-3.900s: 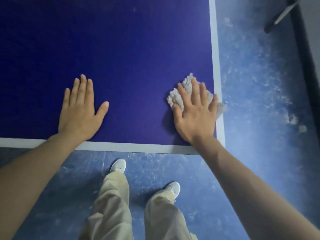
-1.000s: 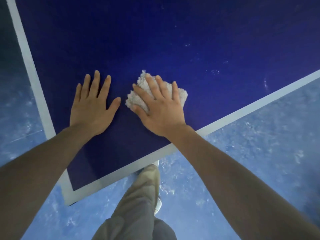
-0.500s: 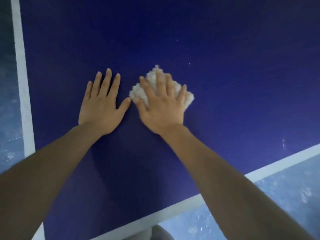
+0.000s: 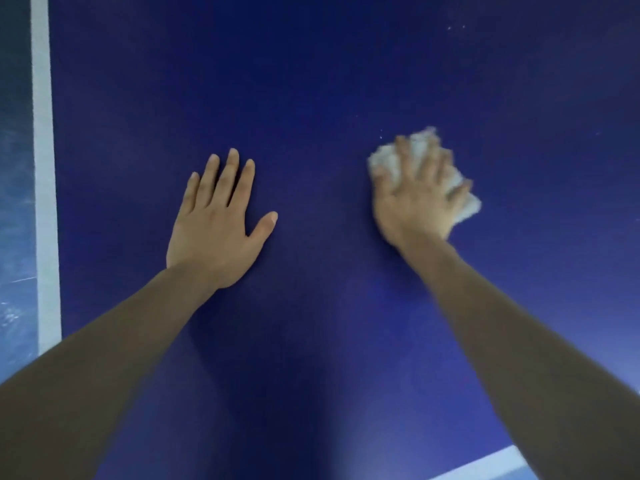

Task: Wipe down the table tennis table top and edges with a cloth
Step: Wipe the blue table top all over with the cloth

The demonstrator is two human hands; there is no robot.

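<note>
The left hand (image 4: 216, 223) lies flat on the dark blue tabletop (image 4: 329, 81), fingers straight and close together, thumb spread toward 3 o'clock. It holds nothing; judging by the stretched arm, it serves as a brace so the person can lean in over the surface. The right hand (image 4: 417, 199) presses down on a whitish cloth (image 4: 388, 161), fingers spread and extended across it rather than curled round it, which suits wiping: a broad palm keeps the bunched cloth pushed against the surface. The cloth sits at about 2 o'clock from the left hand, well apart from it, with its fluffy corners showing past the fingertips at 12 o'clock and beyond the little finger at 4 o'clock.

The right hand and cloth are smeared by motion blur, so the exact finger positions and the cloth's folds are hard to make out; most of the cloth is hidden beneath the palm. A white edge line (image 4: 45, 168) runs along the table's side at 9 o'clock, with a strip of blue floor (image 4: 15, 202) beyond it. A second white line (image 4: 485, 465) is cut off at 5 o'clock by the right forearm and the frame. A few pale specks (image 4: 455, 27) lie on the surface at 1 o'clock, likely dust yet to be wiped. The table's far end and net are out of view.
</note>
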